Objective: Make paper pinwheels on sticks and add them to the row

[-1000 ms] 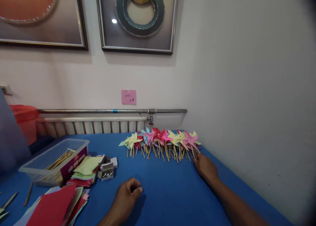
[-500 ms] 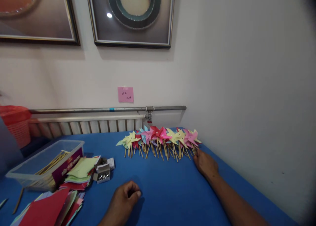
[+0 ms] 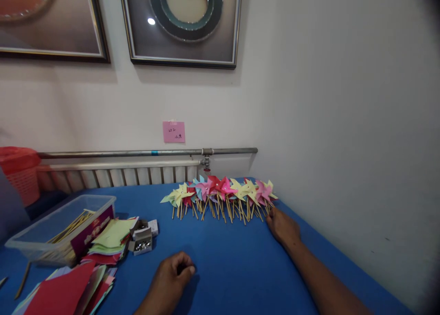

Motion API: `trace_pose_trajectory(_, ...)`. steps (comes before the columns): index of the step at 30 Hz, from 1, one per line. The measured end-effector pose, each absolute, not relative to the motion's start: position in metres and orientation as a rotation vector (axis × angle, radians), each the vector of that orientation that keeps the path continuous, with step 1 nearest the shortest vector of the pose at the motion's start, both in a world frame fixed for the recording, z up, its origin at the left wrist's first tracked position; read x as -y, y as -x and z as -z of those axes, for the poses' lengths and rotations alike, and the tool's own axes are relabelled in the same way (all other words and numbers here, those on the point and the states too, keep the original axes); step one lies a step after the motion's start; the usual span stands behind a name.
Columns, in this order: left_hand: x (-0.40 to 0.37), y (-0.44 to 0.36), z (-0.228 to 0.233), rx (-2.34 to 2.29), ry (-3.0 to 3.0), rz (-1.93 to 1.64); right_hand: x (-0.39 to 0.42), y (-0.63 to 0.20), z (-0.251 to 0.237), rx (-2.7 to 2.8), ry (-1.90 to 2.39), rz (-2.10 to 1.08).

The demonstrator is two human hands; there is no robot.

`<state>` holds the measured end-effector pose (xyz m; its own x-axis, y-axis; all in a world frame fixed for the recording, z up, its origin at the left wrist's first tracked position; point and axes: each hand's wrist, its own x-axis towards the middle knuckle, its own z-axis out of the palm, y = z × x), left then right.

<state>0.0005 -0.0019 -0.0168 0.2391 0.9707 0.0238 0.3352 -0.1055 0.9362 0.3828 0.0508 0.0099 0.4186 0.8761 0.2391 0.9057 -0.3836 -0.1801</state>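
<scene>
1. Right hand [image 3: 282, 226] lies flat, fingers loosely spread, touching the end of the row of colourful paper pinwheels on wooden sticks [image 3: 220, 196] at the blue table's [image 3: 233, 264] back edge.
2. Left hand [image 3: 170, 278] is curled in a loose fist, holding nothing that I can see.
3. Pinwheels look feather-light and crushable, so I'd pinch the sticks.

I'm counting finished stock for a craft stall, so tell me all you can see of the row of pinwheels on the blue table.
The pinwheels lie in one overlapping row at the far edge of the blue table, by the radiator. Folded paper heads in yellow, pink, red and light blue, each pinned at its centre to a thin wooden stick pointing toward the viewer. The right hand rests at the row's right end, fingertips at the last sticks.
</scene>
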Motion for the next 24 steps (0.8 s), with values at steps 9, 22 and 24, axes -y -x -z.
trace_pose_trajectory(9, 0.0043, -0.0014, 0.0127, -1.274, -1.644, -0.841, -0.0532, -0.3831, -0.0133, 1.544, 2.416, 0.146)
trace_pose_trajectory(22, 0.0048, -0.0014, 0.0114, -1.279, -1.722, -0.829, -0.0475, -0.3841, -0.015, 1.449, 2.249, 0.321)
trace_pose_trajectory(24, 0.0064, -0.0013, 0.0093, -1.318, -1.775, -0.835, -0.0452, -0.3789, -0.0177, 1.461, 2.137, 0.441)
